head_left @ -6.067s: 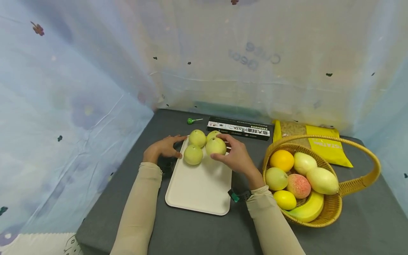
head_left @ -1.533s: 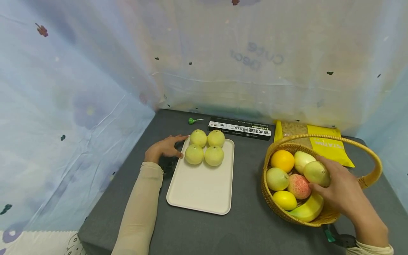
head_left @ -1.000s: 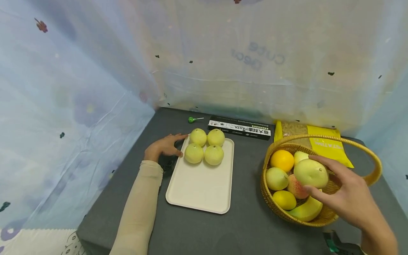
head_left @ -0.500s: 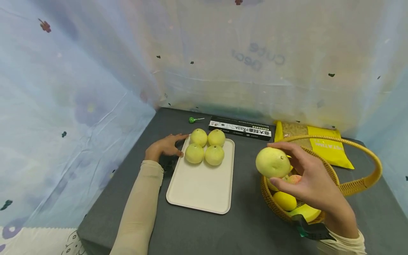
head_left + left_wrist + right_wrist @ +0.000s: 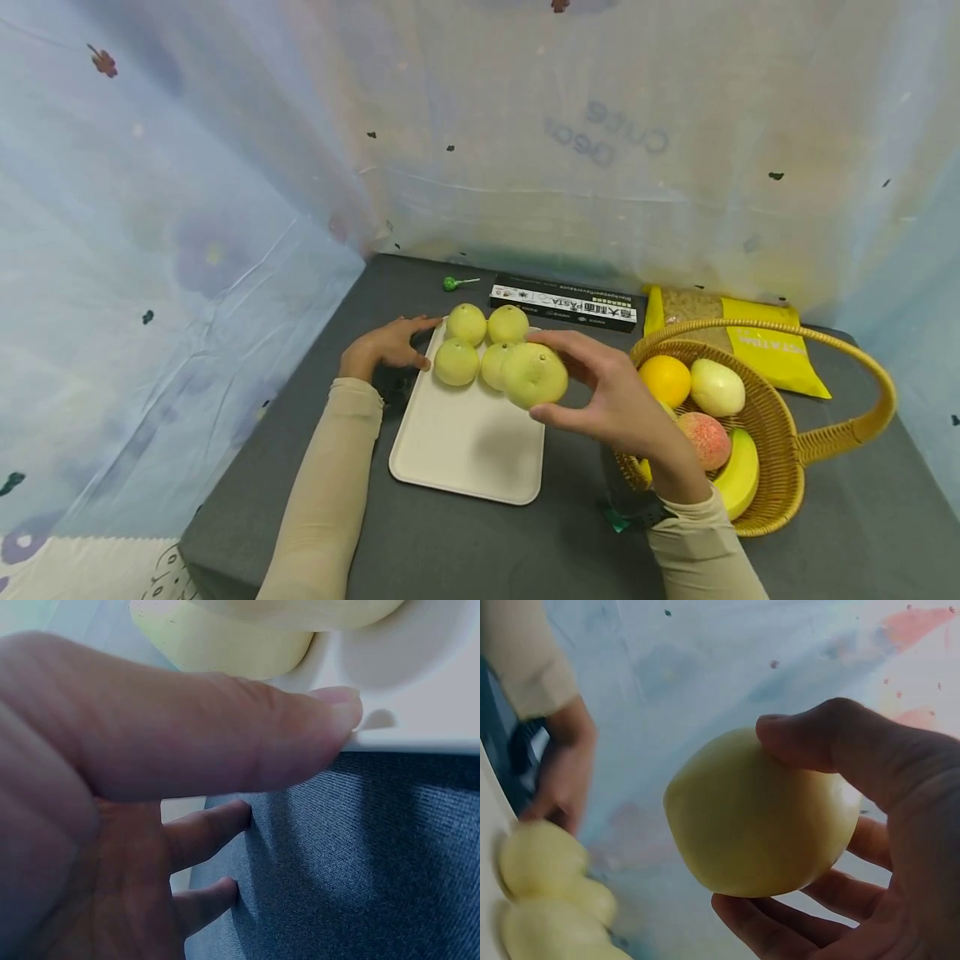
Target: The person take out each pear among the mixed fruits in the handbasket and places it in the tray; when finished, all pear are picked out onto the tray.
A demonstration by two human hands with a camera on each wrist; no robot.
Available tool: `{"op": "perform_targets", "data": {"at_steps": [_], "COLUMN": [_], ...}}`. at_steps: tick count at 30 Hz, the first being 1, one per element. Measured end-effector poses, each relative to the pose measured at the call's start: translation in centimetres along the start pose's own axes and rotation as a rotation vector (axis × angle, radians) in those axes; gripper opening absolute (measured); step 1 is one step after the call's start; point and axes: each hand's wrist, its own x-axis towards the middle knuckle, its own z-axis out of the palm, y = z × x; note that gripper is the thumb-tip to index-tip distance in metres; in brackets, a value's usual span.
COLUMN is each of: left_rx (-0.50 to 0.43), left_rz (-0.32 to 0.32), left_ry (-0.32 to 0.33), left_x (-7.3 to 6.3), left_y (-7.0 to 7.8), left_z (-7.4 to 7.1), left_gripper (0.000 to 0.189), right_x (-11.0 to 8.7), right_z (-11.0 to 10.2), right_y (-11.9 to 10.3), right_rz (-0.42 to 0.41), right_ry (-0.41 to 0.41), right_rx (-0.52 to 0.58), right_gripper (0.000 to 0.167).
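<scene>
In the head view my right hand (image 5: 618, 400) holds a round, pale yellow-green fruit (image 5: 536, 379) above the right side of a cream tray (image 5: 457, 454). Its thumb and fingers lie on opposite sides of the fruit (image 5: 757, 817), as the right wrist view shows. Several similar fruits (image 5: 456, 362) sit in a cluster at the tray's far end; the held one partly hides the nearest right one. My left hand (image 5: 386, 344) rests at the tray's far left edge. In the left wrist view its extended thumb (image 5: 300, 735) touches the tray rim, while fingertips touch the dark cloth.
A wicker basket (image 5: 780, 475) with an orange (image 5: 666, 381), a peach (image 5: 705, 439), a banana (image 5: 738, 475) and other fruit stands at right, partly behind my right forearm. Behind lie a green lollipop (image 5: 450, 284), a black pasta box (image 5: 562, 302) and a yellow bag (image 5: 776, 350).
My right hand has taken the pale yellow-green fruit out of the basket and carried it left over the tray. Earlier it set down another one there. The left hand has stayed in place.
</scene>
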Motion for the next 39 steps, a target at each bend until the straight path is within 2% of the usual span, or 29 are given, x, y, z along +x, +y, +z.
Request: {"op": "perform_targets", "data": {"at_steps": [7, 12, 17, 21, 28, 35, 39], "left_rx": [0.007, 0.018, 0.019, 0.022, 0.024, 0.015, 0.024], "left_rz": [-0.005, 0.0, 0.004, 0.007, 0.012, 0.015, 0.02], "left_ry": [0.003, 0.005, 0.006, 0.003, 0.01, 0.012, 0.014], "left_x": [0.0, 0.0, 0.0, 0.0, -0.1, -0.1, 0.0], "left_y": [0.0, 0.1, 0.1, 0.0, -0.2, -0.2, -0.2], "left_z": [-0.1, -0.1, 0.0, 0.2, 0.2, 0.0, 0.0], "left_gripper": [0.093, 0.092, 0.092, 0.091, 0.091, 0.091, 0.09], "right_x": [2.5, 3.6, 3.9, 3.7, 3.6, 3.4, 3.4], "right_z": [4.4, 7.4, 10.0, 11.7, 13.6, 14.1, 14.3], "right_y": [2.3, 4.6, 6.7, 7.7, 8.7, 8.6, 8.2], "right_rz": [0.036, 0.09, 0.166, 0.212, 0.205, 0.093, 0.068], "right_ry": [-0.076, -0.084, -0.094, -0.117, -0.126, -0.098, -0.071], "right_rx": [0.093, 0.163, 0.23, 0.235, 0.135, -0.166, -0.282], "right_gripper": [0.075, 0.073, 0.072, 0.073, 0.074, 0.077, 0.078]}}
